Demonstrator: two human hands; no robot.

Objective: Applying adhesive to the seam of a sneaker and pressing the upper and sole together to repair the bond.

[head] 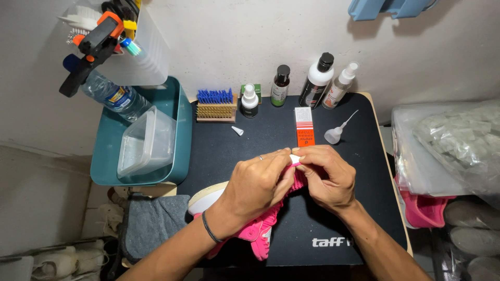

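Together, my left hand (258, 184) and right hand (328, 179) pinch a small white piece (295, 158) at the top of a pink sneaker (260, 231), fingers closed on it. Its white sole faces left on the black mat (312, 237). Beyond my knuckles lie an orange box (304, 126) and a small applicator bottle (335, 134).

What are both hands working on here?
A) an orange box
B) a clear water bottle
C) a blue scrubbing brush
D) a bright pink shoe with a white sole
D: the left hand and right hand meet over a pink shoe on the black mat, their fingers pinching a small white piece at its top.
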